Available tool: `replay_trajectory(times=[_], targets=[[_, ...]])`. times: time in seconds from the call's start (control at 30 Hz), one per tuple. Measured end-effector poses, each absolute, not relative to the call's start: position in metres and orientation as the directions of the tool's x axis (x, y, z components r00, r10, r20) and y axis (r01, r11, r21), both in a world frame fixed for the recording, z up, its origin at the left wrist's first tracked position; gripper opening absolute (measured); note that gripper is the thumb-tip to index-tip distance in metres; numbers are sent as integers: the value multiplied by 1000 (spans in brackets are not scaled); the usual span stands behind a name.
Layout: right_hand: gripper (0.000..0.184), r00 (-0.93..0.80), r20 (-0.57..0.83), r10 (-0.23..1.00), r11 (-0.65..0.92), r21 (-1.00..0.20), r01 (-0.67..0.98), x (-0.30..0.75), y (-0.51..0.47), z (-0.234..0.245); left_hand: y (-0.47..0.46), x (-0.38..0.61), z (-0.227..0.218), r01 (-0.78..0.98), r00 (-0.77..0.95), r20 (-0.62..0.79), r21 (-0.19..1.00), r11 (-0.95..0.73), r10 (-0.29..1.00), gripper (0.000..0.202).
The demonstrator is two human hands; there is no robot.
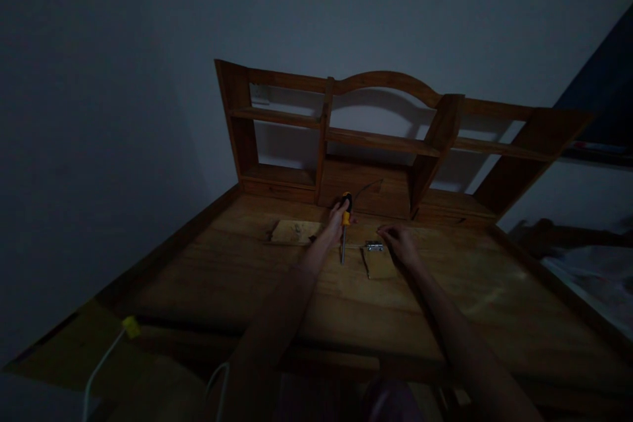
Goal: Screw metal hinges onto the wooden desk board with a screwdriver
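Note:
My left hand [337, 219] is closed round a screwdriver [346, 217] with a black and yellow handle, its metal shaft pointing down toward me. Close to my right hand [395, 237] lies a small metal hinge [374, 246], at the top edge of a small square wooden board [380, 264]. The fingertips of my right hand are pinched together just beyond the hinge; whatever they hold is too small and dark to make out. A longer wooden board [294, 232] lies to the left, partly behind my left hand and forearm.
The wooden desk [208, 270] has a shelf unit [380, 140] along its back, against the wall. A thin dark strip [368, 184] rises behind my left hand. At the front left, a white cable [101, 362] runs to a yellow piece [131, 327]. The room is dim.

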State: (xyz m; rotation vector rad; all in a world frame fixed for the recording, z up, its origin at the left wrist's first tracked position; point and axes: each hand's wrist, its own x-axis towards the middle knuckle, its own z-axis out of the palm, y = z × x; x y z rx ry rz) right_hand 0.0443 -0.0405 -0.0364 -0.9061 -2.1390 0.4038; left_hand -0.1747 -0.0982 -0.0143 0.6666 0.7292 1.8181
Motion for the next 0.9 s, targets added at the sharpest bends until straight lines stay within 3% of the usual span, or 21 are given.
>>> replay_trajectory(times=[0.2, 0.37, 0.63, 0.9], targets=[[27, -526, 579, 623, 776, -372, 510, 40, -41, -39, -100, -175, -13, -607, -317, 107, 741, -288, 943, 45], [25, -534, 548, 644, 758, -363, 542, 40, -46, -38, -99, -174, -12, -613, -318, 105, 735, -289, 942, 48], [35, -502, 611, 613, 768, -308, 562, 40, -56, -31, -101, -175, -11, -634, -318, 91, 720, -283, 944, 48], [37, -438, 608, 663, 740, -441, 508, 43, -56, -26, -101, -175, -12, -643, -318, 84, 713, -279, 945, 44]])
